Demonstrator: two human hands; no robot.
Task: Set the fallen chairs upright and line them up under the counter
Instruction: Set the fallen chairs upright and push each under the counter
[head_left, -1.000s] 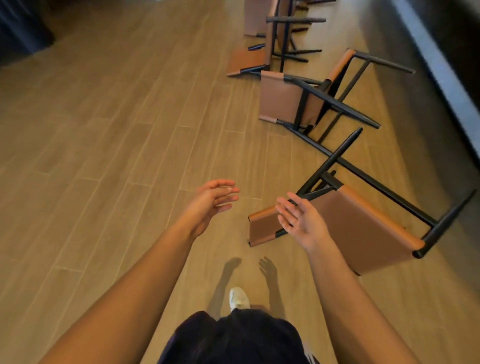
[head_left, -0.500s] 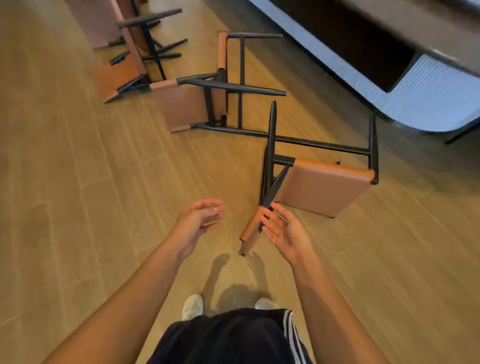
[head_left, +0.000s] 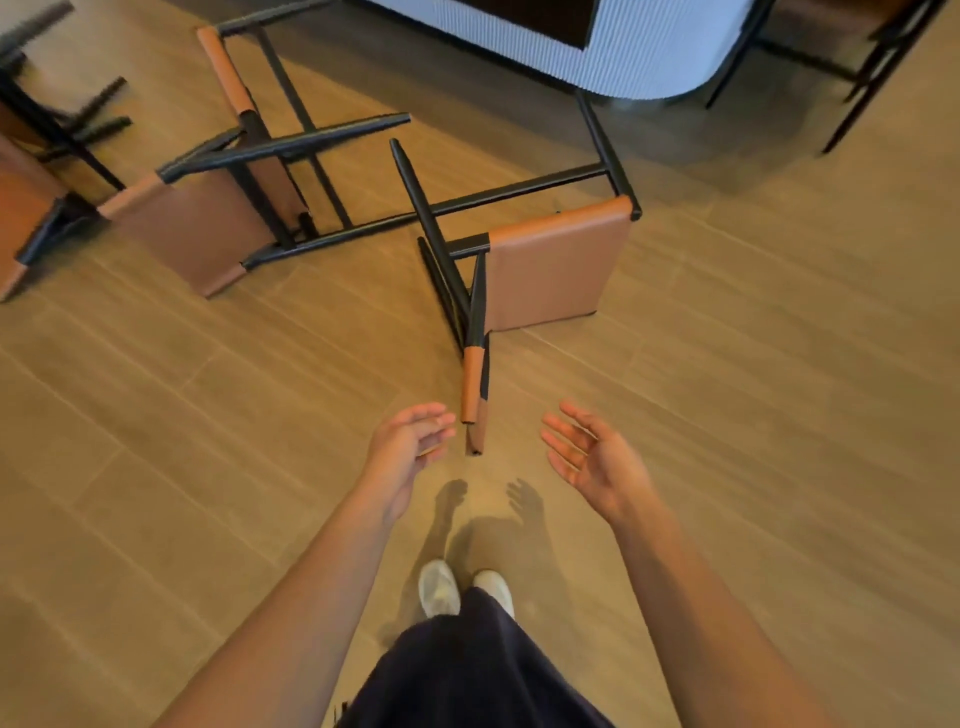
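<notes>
A fallen chair (head_left: 550, 265) with a tan seat and black metal legs lies on its side on the wood floor just ahead of me. Its tan backrest (head_left: 472, 384) points toward me. My left hand (head_left: 408, 447) hovers just left of the backrest's end, fingers relaxed, holding nothing. My right hand (head_left: 592, 457) is spread, palm up, a little to the right of the backrest and apart from it. A second fallen chair (head_left: 208, 228) lies to the left. A third chair (head_left: 21, 208) is partly cut off at the left edge.
The ribbed white counter base (head_left: 639, 47) curves along the top of the view. Black legs of an upright chair or stool (head_left: 857, 88) stand at the top right. My feet (head_left: 462, 587) are on the floor behind my hands.
The view has swung right, so the nearest chair now lies straight ahead with its backrest toward me. My right hand has drawn off the backrest to the right; both hands hold nothing.
</notes>
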